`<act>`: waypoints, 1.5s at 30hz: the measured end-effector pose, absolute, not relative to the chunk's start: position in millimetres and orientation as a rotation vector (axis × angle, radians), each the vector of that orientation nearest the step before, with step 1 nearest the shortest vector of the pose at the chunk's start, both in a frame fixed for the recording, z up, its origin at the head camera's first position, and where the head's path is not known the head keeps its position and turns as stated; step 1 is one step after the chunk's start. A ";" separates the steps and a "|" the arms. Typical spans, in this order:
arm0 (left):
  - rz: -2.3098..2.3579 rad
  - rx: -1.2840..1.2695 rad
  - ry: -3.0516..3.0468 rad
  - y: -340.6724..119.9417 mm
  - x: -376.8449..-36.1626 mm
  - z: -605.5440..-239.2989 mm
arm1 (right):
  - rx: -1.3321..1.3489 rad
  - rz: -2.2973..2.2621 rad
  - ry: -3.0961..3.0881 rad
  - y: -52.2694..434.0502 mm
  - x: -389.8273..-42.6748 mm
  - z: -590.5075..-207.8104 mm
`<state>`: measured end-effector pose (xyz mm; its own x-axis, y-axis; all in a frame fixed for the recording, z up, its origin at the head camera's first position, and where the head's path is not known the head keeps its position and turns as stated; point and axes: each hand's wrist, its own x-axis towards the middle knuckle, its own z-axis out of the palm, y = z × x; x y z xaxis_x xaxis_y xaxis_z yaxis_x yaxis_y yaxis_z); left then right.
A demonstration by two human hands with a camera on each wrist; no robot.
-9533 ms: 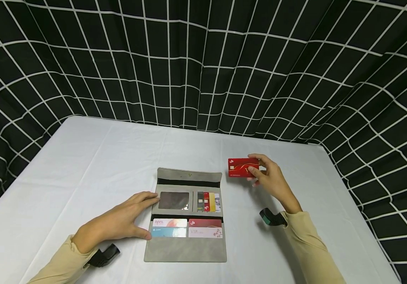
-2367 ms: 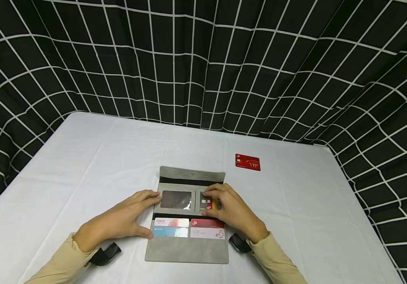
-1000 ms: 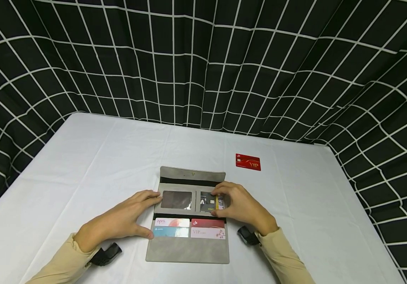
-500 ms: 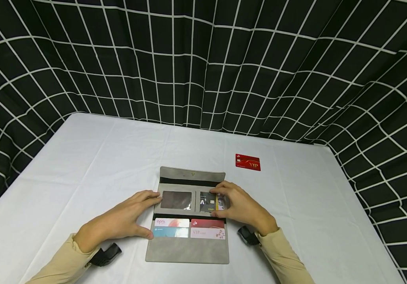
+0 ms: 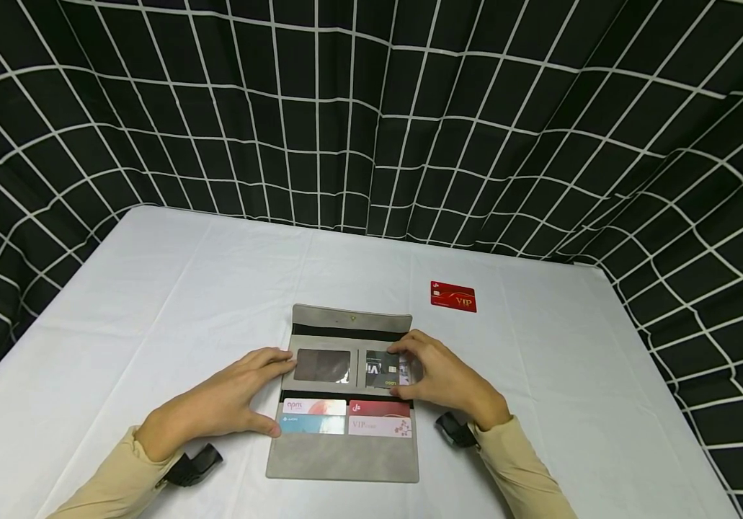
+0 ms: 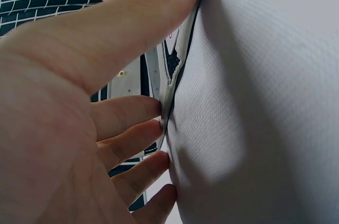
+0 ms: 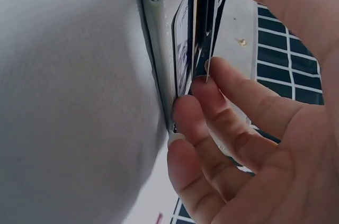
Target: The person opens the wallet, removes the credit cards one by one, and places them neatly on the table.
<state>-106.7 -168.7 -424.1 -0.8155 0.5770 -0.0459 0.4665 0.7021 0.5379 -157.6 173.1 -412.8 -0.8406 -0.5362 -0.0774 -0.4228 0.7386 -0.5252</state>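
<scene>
- red card (image 5: 453,296), near the table's (image 5: 150,303) far right corner: "VIP" in gold
- pale pink card (image 5: 380,427), wallet's (image 5: 343,461) lower right slot: "VIP", small print under it unreadable
- dark card (image 5: 384,368) at the right hand's (image 5: 444,377) fingertips: "LOGO" tag
- white card (image 5: 313,406), lower left slot: orange word, illegible

A white-clothed table (image 5: 170,303) carries an open grey wallet (image 5: 342,461) and, well apart, a red card (image 5: 452,296).
</scene>
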 end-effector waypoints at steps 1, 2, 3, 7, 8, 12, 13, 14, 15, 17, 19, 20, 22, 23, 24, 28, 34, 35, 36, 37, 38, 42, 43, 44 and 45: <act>0.767 0.839 2.701 -168.8 -106.6 -424.1 | -0.762 -0.743 2.714 173.0 -157.6 -412.9; 0.767 0.839 2.701 -168.9 -106.5 -424.1 | -0.762 -0.747 2.711 172.7 -157.6 -412.7; 0.767 0.840 2.701 -169.0 -106.4 -424.2 | -0.764 -0.747 2.710 172.5 -157.5 -412.7; 0.770 0.838 2.695 -169.2 -106.4 -424.1 | -0.772 -0.741 2.720 170.7 -157.8 -413.2; 0.771 0.838 2.694 -169.3 -106.4 -424.1 | -0.772 -0.737 2.724 170.3 -157.9 -413.3; 0.772 0.836 2.690 -169.2 -106.7 -424.2 | -0.763 -0.737 2.729 170.2 -158.1 -413.6; 0.771 0.836 2.690 -169.1 -106.7 -424.1 | -0.763 -0.734 2.728 170.7 -158.1 -413.5; 0.771 0.837 2.691 -169.1 -106.6 -424.1 | -0.760 -0.732 2.726 171.1 -158.1 -413.1; 0.771 0.837 2.691 -169.0 -106.6 -424.0 | -0.761 -0.729 2.724 171.9 -158.3 -413.0; 0.770 0.837 2.693 -169.0 -106.4 -424.0 | -0.751 -0.724 2.720 173.3 -158.3 -412.2; 0.769 0.838 2.693 -169.0 -106.2 -424.0 | -0.744 -0.725 2.715 174.6 -158.3 -412.2; 0.769 0.838 2.693 -169.0 -106.1 -424.1 | -0.738 -0.731 2.712 174.8 -158.2 -412.0; 0.769 0.839 2.694 -169.0 -106.1 -424.2 | -0.725 -0.750 2.704 175.0 -158.1 -412.4; 0.770 0.839 2.694 -169.0 -106.0 -424.3 | -0.718 -0.771 2.698 174.8 -158.1 -412.7; 0.770 0.840 2.694 -168.9 -106.0 -424.4 | -0.715 -0.794 2.694 174.7 -158.1 -413.1; 0.773 0.841 2.694 -169.1 -106.1 -424.6 | -0.733 -0.891 2.694 173.8 -158.9 -416.4; 0.775 0.848 2.691 -169.6 -106.4 -424.6 | -0.732 -0.984 2.656 175.0 -159.9 -418.8; 0.776 0.849 2.690 -169.7 -106.5 -424.6 | -0.722 -0.992 2.644 175.6 -159.9 -418.4; 0.777 0.851 2.690 -169.8 -106.6 -424.5 | -0.714 -0.995 2.634 176.0 -160.0 -417.5; 0.778 0.852 2.691 -169.8 -106.7 -424.5 | -0.708 -0.994 2.625 176.5 -160.0 -416.6; 0.778 0.851 2.690 -169.8 -106.8 -424.4 | -0.703 -0.991 2.619 177.1 -160.1 -415.5; 0.775 0.845 2.693 -169.5 -107.2 -424.5 | -0.704 -0.959 2.610 179.7 -160.6 -410.8; 0.776 0.844 2.692 -169.4 -107.3 -424.6 | -0.704 -0.951 2.609 180.7 -160.8 -409.9; 0.775 0.841 2.692 -169.2 -107.4 -424.7 | -0.705 -0.942 2.609 181.5 -161.1 -409.0; 0.774 0.840 2.692 -169.1 -107.4 -424.8 | -0.706 -0.932 2.608 182.4 -161.4 -408.1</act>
